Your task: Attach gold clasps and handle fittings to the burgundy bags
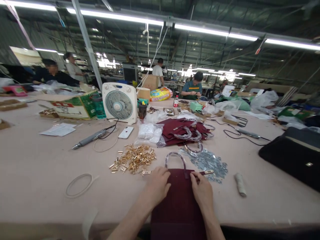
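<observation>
A burgundy bag panel (178, 206) lies in front of me and hangs over the table's near edge. From its top rises a plastic-wrapped handle (176, 154). My left hand (158, 185) is closed on the panel's upper left edge, beside a tab with gold-coloured hardware (146, 172). At the upper right corner, my right hand (202, 190) pinches the panel's edge with thumb and fingers. Another strap end with gold hardware (208, 172) sticks out past that hand. Beyond the panel are a heap of gold-coloured metal fittings (137, 158) and a spread of flat grey metal pieces (207, 161).
Stacked burgundy bag pieces (175, 130) lie behind, beside clear plastic bags (147, 133). On the left are an electric screwdriver (90, 139), a phone (126, 132), a fan (120, 103) and a tape ring (79, 185). A grey roll (240, 185) and black bag (292, 156) lie right. Several people work farther back.
</observation>
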`<state>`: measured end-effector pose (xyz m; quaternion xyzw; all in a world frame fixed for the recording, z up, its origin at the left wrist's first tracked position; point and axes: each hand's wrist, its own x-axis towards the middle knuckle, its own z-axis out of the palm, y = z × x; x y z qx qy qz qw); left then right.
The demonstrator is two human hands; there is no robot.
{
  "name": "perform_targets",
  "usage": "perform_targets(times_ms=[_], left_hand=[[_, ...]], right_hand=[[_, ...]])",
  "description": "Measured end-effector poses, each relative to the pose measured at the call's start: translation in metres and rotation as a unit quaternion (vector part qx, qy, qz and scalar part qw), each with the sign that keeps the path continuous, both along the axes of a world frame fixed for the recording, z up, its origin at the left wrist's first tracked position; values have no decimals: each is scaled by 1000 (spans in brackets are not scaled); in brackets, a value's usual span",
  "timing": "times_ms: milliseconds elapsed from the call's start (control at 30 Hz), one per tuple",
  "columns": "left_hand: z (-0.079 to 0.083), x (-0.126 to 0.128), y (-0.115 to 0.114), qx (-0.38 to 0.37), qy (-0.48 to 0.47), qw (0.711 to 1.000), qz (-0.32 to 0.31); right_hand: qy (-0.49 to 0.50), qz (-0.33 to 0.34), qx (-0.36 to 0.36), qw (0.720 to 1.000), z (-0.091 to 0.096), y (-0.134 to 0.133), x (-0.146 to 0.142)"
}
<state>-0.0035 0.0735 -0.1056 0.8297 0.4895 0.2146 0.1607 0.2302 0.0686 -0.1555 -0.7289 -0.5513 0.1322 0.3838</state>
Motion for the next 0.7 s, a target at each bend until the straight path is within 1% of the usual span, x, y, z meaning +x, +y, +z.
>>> perform_targets(times_ms=[67,100,167,200,267,333,400,467,600,700], left_hand=[[-11,-2,-7,-4,6,999,31],[-17,-3,-10,-6,-11,999,49],[-26,-3,-16,3,-51,996,72],[-29,-3,-18,12,-62,995,82],[-33,-3,-21,20,-70,993,93],[-34,-3,-23,19,-79,992,98],[-32,-4,-24,15,-86,992,95],[-30,-5,-24,11,-83,992,91],[-29,-6,-23,7,-77,993,86],[-32,-6,-22,10,-81,993,85]], right_hand=[[6,11,-6,1000,-1,1,2],[6,14,-19,1000,-3,2,5],[2,-3,-45,999,-12,4,14],[1,8,-50,999,-18,7,19],[19,25,-49,998,-29,12,28],[34,20,-63,997,-35,16,34],[48,-2,-83,995,-33,15,36],[62,-36,-83,994,-25,12,35],[105,-75,-54,990,-7,-1,26],[101,-96,-16,990,-2,-12,14]])
